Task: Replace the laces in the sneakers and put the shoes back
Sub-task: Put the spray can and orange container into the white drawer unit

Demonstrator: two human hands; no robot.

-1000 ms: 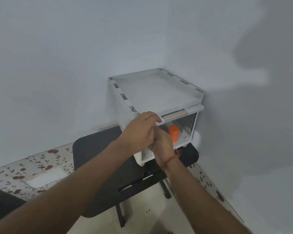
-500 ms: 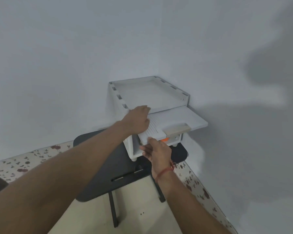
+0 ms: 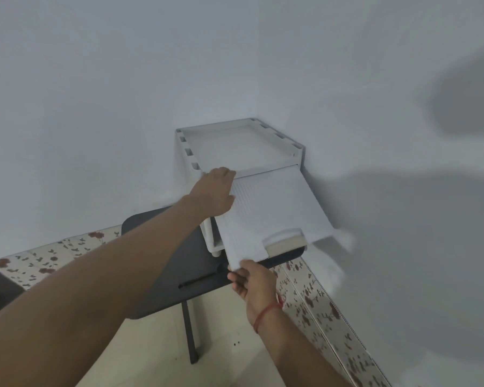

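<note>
Two bare forearms are seen, with no sleeve visible on either as far as the frame's lower edge. The left hand (image 3: 217,191) is bare; no ring, watch or band can be made out on it or on its wrist. The right hand (image 3: 253,280) is likewise ungloved. A thin red thread bracelet (image 3: 266,312) is worn around the right wrist, just behind the hand; it is wound as a narrow cord, and a small loose loop or knot is seen at its outer side. No other clothing or marking is shown
</note>
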